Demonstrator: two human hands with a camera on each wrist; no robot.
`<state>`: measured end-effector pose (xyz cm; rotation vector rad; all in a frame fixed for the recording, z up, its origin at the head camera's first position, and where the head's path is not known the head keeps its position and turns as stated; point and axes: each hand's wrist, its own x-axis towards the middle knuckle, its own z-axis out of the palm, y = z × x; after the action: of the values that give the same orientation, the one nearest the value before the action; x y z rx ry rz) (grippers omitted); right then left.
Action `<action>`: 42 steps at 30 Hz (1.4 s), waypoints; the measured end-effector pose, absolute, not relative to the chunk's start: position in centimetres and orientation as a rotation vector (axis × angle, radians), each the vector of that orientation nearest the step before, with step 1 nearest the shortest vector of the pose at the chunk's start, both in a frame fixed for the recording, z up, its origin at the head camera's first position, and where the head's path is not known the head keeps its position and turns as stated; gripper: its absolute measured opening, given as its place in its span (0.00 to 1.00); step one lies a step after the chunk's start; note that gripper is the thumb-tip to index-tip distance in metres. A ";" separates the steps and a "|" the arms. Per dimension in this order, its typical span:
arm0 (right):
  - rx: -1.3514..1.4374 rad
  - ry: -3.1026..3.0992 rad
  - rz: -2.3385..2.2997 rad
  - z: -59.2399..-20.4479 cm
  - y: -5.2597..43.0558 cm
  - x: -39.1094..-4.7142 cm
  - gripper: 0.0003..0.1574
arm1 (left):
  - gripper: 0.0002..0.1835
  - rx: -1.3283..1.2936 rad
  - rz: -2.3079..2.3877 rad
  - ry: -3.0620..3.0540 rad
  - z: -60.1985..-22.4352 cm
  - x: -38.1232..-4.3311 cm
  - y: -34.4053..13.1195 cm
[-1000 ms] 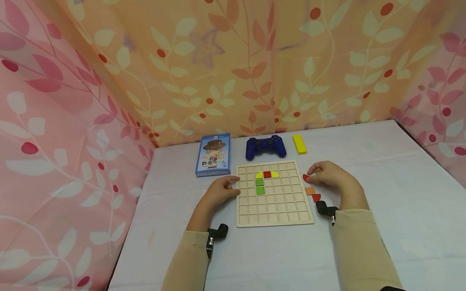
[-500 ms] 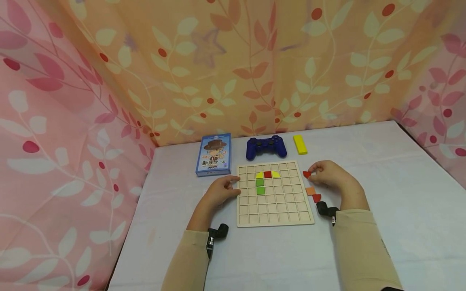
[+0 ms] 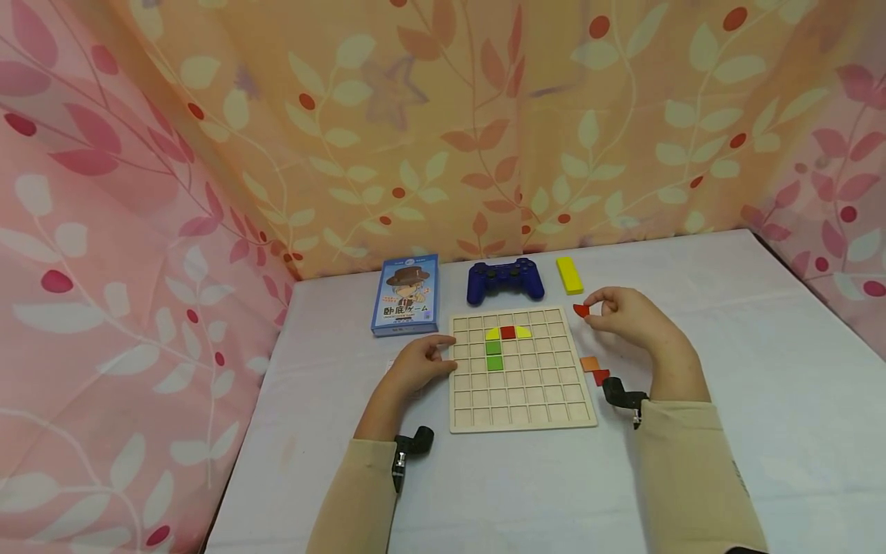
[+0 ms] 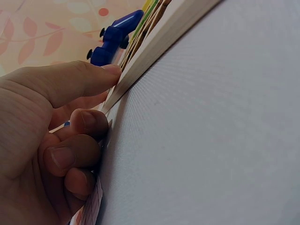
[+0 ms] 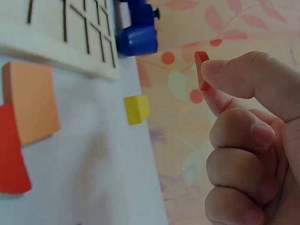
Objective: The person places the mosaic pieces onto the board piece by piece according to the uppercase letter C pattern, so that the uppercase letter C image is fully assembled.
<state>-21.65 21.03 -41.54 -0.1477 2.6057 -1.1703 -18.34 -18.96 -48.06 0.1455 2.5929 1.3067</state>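
Red pc [image 5: 199, 68] ptly behind fingers [image 5: 239, 72]

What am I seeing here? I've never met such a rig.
No machine here: a person works with a bare left hand and right hand. The wide picture comes from a head-worn camera, the two close-ups from a camera on each wrist. On the white table lies a gridded board holding two yellow pieces, a red square and two green squares. Right of it lie an orange square and a loose red piece; beyond it are a box, a blue controller and a yellow block. The right hand pinches a small red piece raised off the table; the left hand touches the board's edge.
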 end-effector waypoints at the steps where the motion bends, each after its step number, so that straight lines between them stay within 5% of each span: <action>1: -0.156 2.610 -1.175 -41.3 20.9 -21.6 0.23 | 0.26 0.153 1.305 2.595 -48.1 -18.3 -19.0; 18: -0.417 2.658 -1.244 -37.1 17.3 -19.1 0.19 | 0.26 0.151 1.317 2.587 -48.2 -18.4 -19.0; 42: -0.687 2.577 -1.144 -38.0 11.4 -18.0 0.15 | 0.26 0.131 1.329 2.564 -48.1 -18.4 -19.0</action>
<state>-18.02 11.38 -38.01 -0.6870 2.5775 -1.1438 -18.43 -19.04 -48.13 0.1310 2.5636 1.3294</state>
